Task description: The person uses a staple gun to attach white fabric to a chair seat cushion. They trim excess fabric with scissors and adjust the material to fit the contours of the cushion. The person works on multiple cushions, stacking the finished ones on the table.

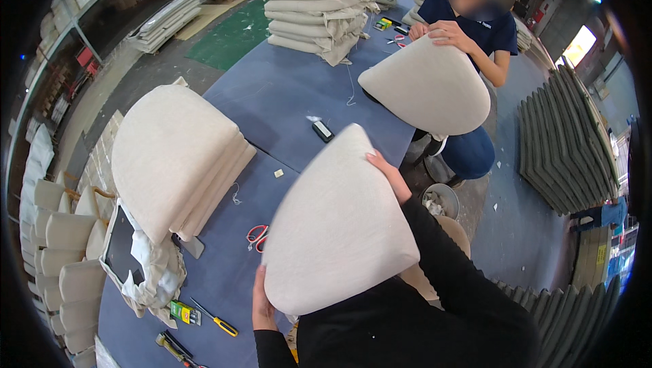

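A cream upholstered seat cushion [339, 225], rounded at its corners, is tilted up in front of me over the table edge. My left hand [263, 303] grips its lower left edge, fingers partly hidden behind it. At the upper right edge, my right hand [388, 174] is closed round the rim. Red-handled scissors [257, 239] lie on the table just left of the cushion. Farther left stands a stack of similar cushions [176, 157]. Beside that stack, an unfinished seat piece [125, 246] shows a dark underside, loose fabric and white padding.
Across the blue table [272, 103], a co-worker holds another cushion [435, 89]. A screwdriver [221, 322], a small green-yellow box [185, 312] and a black device [322, 130] lie on the table. Covered seats [312, 18] are piled at the far end. A bucket [440, 201] stands right.
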Demonstrator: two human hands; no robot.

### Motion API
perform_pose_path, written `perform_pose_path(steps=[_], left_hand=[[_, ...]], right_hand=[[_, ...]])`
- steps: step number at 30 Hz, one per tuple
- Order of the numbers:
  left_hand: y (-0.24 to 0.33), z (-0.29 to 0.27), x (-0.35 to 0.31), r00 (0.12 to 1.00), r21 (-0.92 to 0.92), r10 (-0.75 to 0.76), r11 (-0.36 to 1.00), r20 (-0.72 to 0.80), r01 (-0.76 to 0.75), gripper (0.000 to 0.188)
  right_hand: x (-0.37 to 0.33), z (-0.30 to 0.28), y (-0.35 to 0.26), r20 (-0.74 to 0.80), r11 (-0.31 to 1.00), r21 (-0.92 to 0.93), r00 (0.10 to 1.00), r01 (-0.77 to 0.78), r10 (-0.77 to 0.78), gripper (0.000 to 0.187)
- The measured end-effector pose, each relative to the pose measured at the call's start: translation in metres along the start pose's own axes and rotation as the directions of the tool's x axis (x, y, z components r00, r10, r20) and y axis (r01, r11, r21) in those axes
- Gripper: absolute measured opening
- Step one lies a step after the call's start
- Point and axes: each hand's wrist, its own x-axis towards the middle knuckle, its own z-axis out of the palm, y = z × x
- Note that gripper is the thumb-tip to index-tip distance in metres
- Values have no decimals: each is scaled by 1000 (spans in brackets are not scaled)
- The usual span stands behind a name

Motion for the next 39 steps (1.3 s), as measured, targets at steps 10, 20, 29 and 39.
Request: perform_pose_path(steps=[10, 20, 29, 39], left_hand=[[-23, -71, -27, 902, 531, 281, 844, -327, -71, 91], [-12, -32, 22, 690, 998, 723, 64, -27, -28, 75], [28, -20, 128, 563, 966, 816, -25, -129, 258, 66], [30, -55, 129, 561, 995, 823, 52, -89, 81, 66]], right_hand=[[37, -81, 146, 145, 774, -496, 841, -395, 522, 74], [-44, -151, 214, -314, 837, -59, 806, -544, 501, 70], [-17, -116, 229, -253, 906, -315, 945, -283, 208, 49], [75, -36, 220, -162, 559, -782, 956, -275, 244, 101]])
